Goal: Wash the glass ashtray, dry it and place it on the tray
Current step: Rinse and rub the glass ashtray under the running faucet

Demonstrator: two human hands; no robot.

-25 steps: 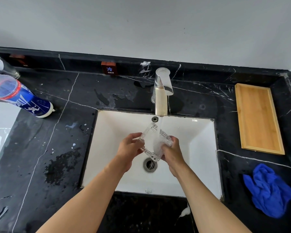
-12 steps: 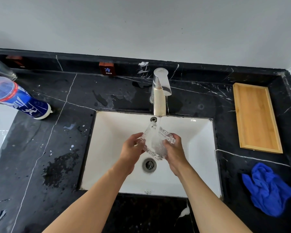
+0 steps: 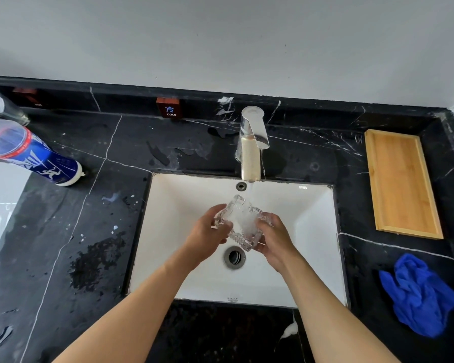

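At centre frame you hold the glass ashtray [image 3: 240, 222] tilted under the faucet [image 3: 251, 145] stream, above the white sink [image 3: 309, 231]. Your left hand [image 3: 207, 235] and right hand [image 3: 275, 239] each close on one side of it. The wooden tray [image 3: 401, 183] lies at right, a blue cloth [image 3: 417, 294] below it.

I see a chrome faucet [image 3: 251, 142] running into the white sink [image 3: 309, 231], set in a wet black marble counter [image 3: 89, 231]. A blue-labelled bottle [image 3: 34, 155] stands at far left; a crumpled blue cloth [image 3: 417, 294] lies at right.
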